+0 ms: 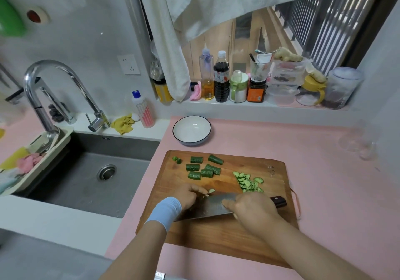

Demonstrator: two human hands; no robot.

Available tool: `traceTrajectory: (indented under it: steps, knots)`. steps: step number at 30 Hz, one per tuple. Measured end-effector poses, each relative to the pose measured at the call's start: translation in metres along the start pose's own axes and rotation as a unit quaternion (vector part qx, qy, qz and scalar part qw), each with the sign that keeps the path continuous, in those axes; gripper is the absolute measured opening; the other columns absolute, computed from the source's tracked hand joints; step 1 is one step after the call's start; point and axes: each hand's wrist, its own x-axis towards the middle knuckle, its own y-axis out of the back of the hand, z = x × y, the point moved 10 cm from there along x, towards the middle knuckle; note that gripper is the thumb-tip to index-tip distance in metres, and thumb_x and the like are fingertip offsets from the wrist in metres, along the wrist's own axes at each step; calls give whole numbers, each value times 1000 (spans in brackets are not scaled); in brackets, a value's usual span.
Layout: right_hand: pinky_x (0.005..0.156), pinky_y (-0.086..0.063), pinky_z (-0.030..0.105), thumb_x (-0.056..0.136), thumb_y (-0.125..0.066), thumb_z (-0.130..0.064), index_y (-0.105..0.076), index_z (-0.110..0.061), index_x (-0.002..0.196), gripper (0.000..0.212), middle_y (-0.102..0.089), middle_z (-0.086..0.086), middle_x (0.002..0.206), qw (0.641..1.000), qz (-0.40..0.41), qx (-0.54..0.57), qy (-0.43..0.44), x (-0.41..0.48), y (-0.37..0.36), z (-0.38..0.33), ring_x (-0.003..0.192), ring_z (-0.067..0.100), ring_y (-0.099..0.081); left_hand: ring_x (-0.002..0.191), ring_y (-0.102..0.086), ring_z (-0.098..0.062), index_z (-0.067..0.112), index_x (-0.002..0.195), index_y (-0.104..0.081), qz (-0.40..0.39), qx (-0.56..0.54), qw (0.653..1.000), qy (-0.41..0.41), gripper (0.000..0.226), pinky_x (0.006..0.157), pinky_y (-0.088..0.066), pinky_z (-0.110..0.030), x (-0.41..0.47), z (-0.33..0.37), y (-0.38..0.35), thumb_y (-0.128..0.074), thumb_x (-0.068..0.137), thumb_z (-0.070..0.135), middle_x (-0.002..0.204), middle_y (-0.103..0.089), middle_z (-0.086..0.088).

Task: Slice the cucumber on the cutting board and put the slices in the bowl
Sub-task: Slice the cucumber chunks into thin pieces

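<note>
A wooden cutting board (227,232) lies on the pink counter. Several dark green cucumber chunks (203,168) sit at its far left, and a pile of thin cucumber slices (247,182) lies at its far right. My left hand (190,194), with a blue wristband, presses a cucumber piece (211,191) down on the board. My right hand (253,211) grips a cleaver (214,206) whose blade stands against that piece, right beside my left fingers. A white bowl (191,130) with a dark rim stands empty behind the board.
A steel sink (95,171) with a curved faucet (49,89) lies to the left, with a drainer tray on its left edge. Bottles and jars (238,85) line the window sill behind. A glass (357,141) stands at the far right of the counter.
</note>
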Motion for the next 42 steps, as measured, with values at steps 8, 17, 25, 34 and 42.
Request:
traceTrajectory:
  steps: [8, 17, 25, 34, 42]
  knots:
    - [66, -49, 35, 100, -43, -23, -55, -39, 135, 41, -69, 0, 98, 994, 1, 74, -84, 10, 10, -2, 90, 28, -64, 96, -54, -19, 39, 72, -58, 224, 7, 974, -27, 52, 92, -34, -19, 2, -36, 110, -39, 84, -8, 99, -61, 9]
    - [55, -40, 30, 95, -51, -26, -59, -37, 121, 29, -66, -1, 92, 995, -3, 39, -90, 7, 20, -35, 79, 27, -64, 93, -64, -12, 22, 68, -71, -146, 36, 984, -98, 47, 97, -47, -26, 16, 12, 1, -39, 79, -10, 89, -73, 6]
    - [63, -50, 32, 94, -45, -26, -59, -36, 122, 32, -68, -3, 94, 985, 9, 74, -157, -10, 15, -30, 82, 26, -63, 102, -58, -13, 25, 79, -68, 16, -24, 991, -128, 44, 96, -36, -17, 25, -5, 44, -41, 90, -9, 100, -66, 9]
    - [63, -50, 27, 96, -52, -35, -72, -43, 102, 22, -68, -12, 78, 885, 23, 294, -361, -60, -18, 19, 73, 9, -62, 119, -50, -23, 28, 125, -57, 46, 217, 970, -102, 50, 102, -41, -30, 15, -44, 33, -68, 78, 42, 128, -51, 1]
    - [49, -33, 26, 95, -59, -29, -54, -38, 55, 41, -57, -13, 53, 808, 80, 413, -412, -80, -36, 41, 57, 7, -55, 112, -52, -26, 17, 118, -61, 66, 152, 983, -84, 48, 103, -41, -33, 12, -25, -23, -80, 77, 29, 124, -46, -5]
